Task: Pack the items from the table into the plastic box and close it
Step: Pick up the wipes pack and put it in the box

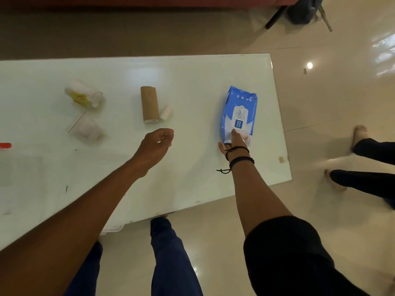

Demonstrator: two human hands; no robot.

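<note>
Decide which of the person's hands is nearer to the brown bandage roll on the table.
Left. The left hand hovers just below the brown bandage roll, not touching it. The right hand is farther off to the right, resting on the blue wipes pack.

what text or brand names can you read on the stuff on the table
"mee mee": on the white label of the blue wipes pack, at the end under the right hand.
Smaller print on that same label: too blurred to read.
Yellow label on the white wrapped roll: print too blurred to read.
Brown bandage roll: no text visible.
</note>
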